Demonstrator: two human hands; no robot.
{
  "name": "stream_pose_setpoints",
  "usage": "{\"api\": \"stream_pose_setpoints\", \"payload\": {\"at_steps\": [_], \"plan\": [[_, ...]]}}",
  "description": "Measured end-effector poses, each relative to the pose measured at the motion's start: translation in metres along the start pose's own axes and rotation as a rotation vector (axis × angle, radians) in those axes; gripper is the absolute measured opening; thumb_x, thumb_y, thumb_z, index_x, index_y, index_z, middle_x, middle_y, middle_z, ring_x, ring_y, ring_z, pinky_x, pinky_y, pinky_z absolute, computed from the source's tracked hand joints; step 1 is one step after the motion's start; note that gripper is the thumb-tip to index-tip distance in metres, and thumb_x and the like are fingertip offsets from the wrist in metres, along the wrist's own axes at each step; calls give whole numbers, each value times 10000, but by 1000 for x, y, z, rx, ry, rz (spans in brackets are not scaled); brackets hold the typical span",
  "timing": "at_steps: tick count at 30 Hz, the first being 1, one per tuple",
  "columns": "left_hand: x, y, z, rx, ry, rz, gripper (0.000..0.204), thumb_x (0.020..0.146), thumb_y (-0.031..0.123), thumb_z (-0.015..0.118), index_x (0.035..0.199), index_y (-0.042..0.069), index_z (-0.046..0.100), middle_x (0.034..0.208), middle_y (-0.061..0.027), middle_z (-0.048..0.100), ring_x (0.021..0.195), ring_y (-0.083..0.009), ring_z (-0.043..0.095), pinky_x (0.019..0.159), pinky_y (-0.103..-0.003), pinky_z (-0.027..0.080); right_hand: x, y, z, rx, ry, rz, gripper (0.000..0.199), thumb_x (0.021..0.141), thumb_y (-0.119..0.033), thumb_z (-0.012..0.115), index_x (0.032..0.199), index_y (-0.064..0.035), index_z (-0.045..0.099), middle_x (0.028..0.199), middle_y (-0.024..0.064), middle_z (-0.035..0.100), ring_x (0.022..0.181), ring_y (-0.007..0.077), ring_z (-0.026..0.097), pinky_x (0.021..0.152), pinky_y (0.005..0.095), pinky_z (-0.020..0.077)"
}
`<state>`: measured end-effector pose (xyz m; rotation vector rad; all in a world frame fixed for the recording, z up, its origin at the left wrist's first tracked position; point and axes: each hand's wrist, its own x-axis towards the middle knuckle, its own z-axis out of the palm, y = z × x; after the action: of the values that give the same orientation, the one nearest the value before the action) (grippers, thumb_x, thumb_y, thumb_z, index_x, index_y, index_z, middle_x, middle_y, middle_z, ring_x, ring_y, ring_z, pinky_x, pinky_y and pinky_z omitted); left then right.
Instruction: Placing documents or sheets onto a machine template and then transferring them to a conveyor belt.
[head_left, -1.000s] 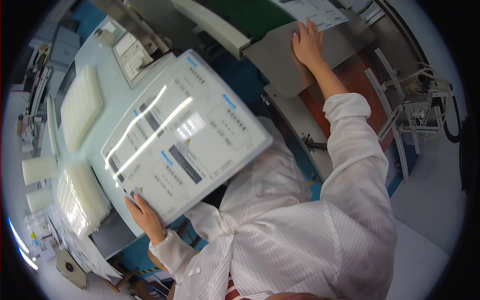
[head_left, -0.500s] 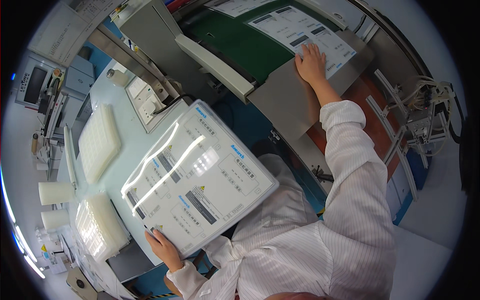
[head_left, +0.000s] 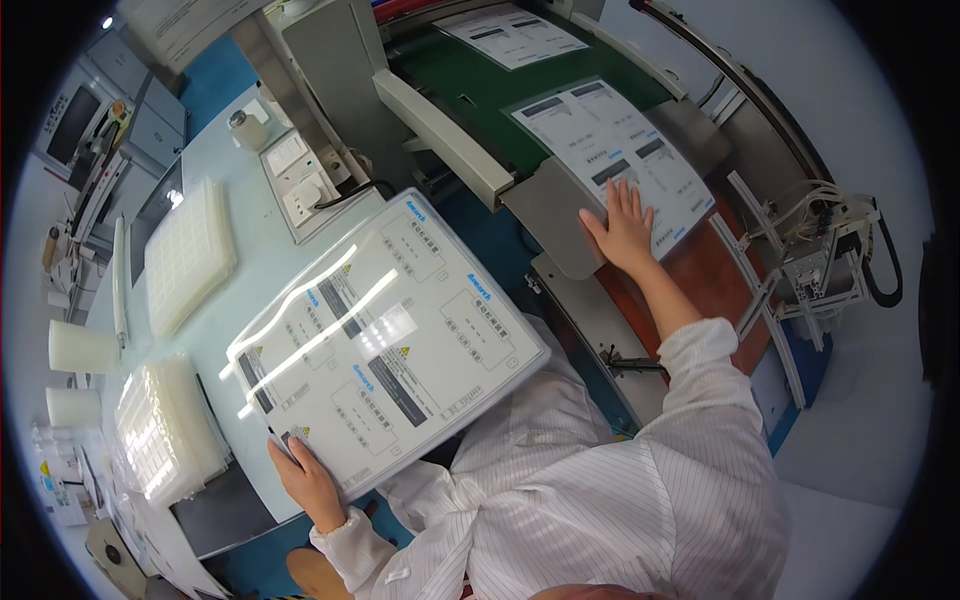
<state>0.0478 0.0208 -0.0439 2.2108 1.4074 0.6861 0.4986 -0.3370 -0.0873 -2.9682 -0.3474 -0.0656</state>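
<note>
the left hand (head_left: 308, 488) grasps the near left corner of a thick printed stack (head_left: 440, 340), which has a white face and shiny clear edges. its fingers are closed on this border, and the stack extends forward and to the right from them; whether the desk (head_left: 255, 275) supports it, i cannot tell. the right hand (head_left: 625, 238) grips nothing: its fingers are spread, palm down, on the near part of a printed sheet (head_left: 600, 125). ahead of these fingers, the sheet reaches over a green belt (head_left: 440, 82); just left of them is a grey metal plate (head_left: 555, 215). a second sheet (head_left: 512, 38) lies on the belt, farther ahead of the right fingers. to the left of the left fingers, a pack in clear wrapping (head_left: 165, 425) lies on the desk, and a translucent ribbed panel (head_left: 190, 260) is farther forward.
</note>
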Motion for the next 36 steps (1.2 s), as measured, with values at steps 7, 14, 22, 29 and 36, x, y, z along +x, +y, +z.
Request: {"api": "stream_pose_setpoints", "payload": {"at_steps": [7,14,22,29,36], "plan": [[-3,11,-7,-80,-43,4,494,1004,265,488,1342,-92,437,1266,-288,555,1162,-399,553,984,-386,425,-67,5,-38,95,-200,-277,1008,811,-541,674,1543,-103,137,1601,182,99,1481,366,47,1144,592,34],[-7,13,-14,-65,15,63,487,969,231,530,1312,-103,444,1224,-309,558,1117,-444,547,960,-431,434,-58,-5,-43,85,-44,-347,646,796,143,434,1421,-18,393,1358,284,482,1246,433,479,1057,435,394],[-11,4,-21,-134,327,209,361,919,162,579,1226,-24,544,1152,-215,592,1046,-367,544,943,-425,429,-129,-132,-115,498,48,-814,475,868,128,369,1313,46,514,1235,245,604,1159,329,601,999,383,442],[-11,-2,-60,-1280,-130,-374,425,992,283,520,1241,-60,543,944,-114,676,765,-133,630,740,-239,498,-158,-166,-104,305,13,-1563,377,831,50,554,1184,-49,644,1273,135,614,1190,356,569,1001,509,448],[-18,-2,-61,-785,-112,-297,372,914,120,607,1239,-55,556,829,-52,605,727,-97,565,672,-211,466,-172,-166,-85,233,-65,-1571,390,810,6,600,1179,-107,658,1287,106,610,1215,336,552,1027,520,419]]}}
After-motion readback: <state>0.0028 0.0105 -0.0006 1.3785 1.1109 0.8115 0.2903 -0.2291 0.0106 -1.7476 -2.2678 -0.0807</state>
